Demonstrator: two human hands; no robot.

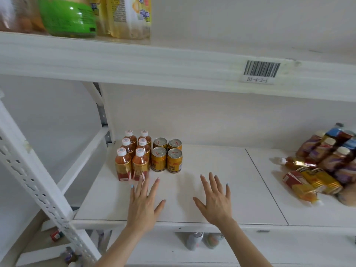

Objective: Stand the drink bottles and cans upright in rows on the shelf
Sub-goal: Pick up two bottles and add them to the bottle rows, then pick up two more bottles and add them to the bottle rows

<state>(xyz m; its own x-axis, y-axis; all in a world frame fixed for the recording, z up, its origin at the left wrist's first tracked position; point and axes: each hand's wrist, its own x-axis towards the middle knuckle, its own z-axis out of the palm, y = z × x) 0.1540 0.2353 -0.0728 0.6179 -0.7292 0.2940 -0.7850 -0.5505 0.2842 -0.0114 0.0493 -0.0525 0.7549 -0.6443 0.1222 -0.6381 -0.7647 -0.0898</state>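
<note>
Bottles (133, 157) and cans (166, 158) stand upright in rows, caps up.

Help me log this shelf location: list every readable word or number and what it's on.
"D1-4-2-1" (second character unsure): white barcode sticker on the upper shelf's front edge.
Labels on the amber plastic bottles, gold metal cans and yellow top-shelf bottles: too blurred to read.

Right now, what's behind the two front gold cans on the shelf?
Two more upright gold cans stand behind the front cans, then the white wall. The front cans cover their lower parts.
</note>
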